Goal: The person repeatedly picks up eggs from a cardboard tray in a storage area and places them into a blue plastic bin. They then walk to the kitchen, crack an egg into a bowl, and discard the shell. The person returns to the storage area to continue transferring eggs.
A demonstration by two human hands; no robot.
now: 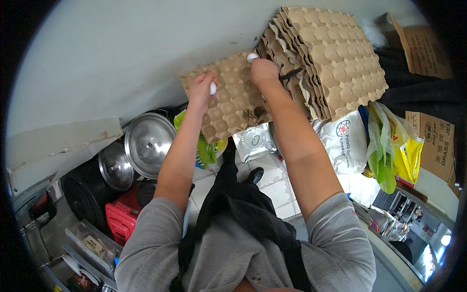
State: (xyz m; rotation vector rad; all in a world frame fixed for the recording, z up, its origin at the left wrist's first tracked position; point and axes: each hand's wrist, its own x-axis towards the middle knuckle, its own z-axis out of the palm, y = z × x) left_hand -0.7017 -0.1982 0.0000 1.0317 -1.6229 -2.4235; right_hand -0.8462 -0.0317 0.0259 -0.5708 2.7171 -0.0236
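My left hand (201,90) has its fingers curled around a white egg (213,88), over the left part of a brown pulp egg tray (227,98). At the tray's upper right corner, my right hand (265,72) is closed against another white egg (252,57), and its fingertips are mostly hidden behind the fist. A sliver of something pale, possibly an egg, shows beside my right wrist. Most cups of the tray are bare, and dark stains mark its lower right part. Right of it leans a tilted stack of pulp egg trays (337,60).
A square metal tin (254,142) stands below the tray. Steel pot lids (149,144) and a red plastic container (121,221) are on the left. To the right are a white sack (343,144), plastic bags (383,146) and cardboard boxes (436,142). A wall (120,54) rises behind.
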